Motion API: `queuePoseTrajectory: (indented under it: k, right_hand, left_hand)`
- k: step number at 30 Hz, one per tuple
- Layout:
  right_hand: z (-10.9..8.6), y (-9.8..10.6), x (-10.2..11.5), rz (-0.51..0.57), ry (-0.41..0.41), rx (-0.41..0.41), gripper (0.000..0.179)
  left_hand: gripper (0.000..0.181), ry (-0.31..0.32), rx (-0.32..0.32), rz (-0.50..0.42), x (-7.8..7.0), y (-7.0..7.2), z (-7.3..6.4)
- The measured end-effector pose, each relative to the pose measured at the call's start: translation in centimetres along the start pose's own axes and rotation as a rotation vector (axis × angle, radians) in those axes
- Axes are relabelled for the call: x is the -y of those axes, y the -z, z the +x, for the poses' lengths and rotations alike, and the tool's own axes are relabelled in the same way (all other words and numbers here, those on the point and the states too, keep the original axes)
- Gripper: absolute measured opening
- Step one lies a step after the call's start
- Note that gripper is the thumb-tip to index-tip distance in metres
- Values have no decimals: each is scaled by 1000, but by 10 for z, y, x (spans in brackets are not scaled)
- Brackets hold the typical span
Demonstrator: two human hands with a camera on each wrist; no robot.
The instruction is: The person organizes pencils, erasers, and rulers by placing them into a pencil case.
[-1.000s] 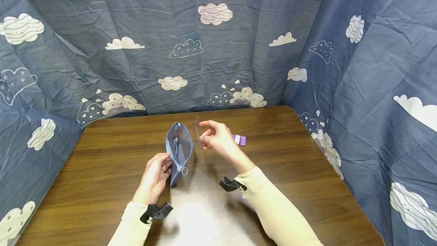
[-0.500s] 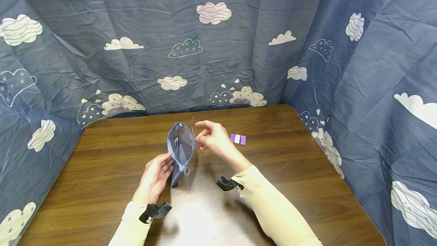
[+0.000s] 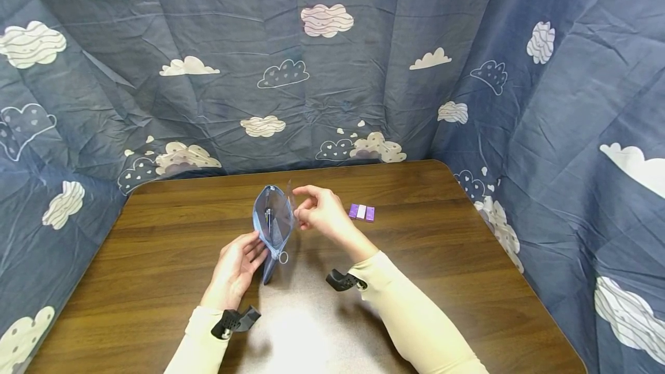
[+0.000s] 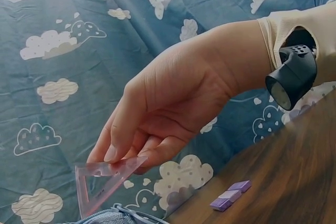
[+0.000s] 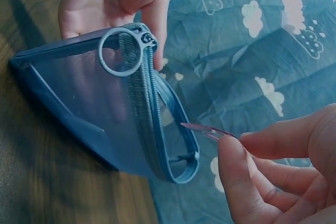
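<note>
We see the clear pink set square pinched between the thumb and fingers of the right hand, at the right edge of the open blue pouch, though we cannot tell if the two touch. The left hand grips the pouch from the left, fingers clamped on its side, while slender items already take up room inside and a zip ring hangs at the mouth's near end. To the right, beyond the right hand, we find a purple-and-white block on the wooden table, with a cloud-patterned curtain closing off the far side.

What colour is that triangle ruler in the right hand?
The triangle ruler is see-through pink; the left wrist view shows it best.
</note>
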State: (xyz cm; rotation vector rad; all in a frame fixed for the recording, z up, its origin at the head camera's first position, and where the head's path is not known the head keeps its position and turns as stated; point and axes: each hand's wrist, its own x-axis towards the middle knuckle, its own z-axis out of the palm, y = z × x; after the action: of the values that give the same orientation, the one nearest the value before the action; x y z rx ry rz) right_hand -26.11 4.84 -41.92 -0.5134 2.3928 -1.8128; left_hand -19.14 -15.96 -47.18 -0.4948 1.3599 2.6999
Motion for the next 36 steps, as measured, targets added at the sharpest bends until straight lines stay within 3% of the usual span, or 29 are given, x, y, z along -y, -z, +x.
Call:
queuePoseTrajectory:
  k: [36]
  right_hand:
    - [2, -12, -6, -7, -23, 32, 46]
  left_hand:
    - [20, -29, -11, 7, 3, -2, -2]
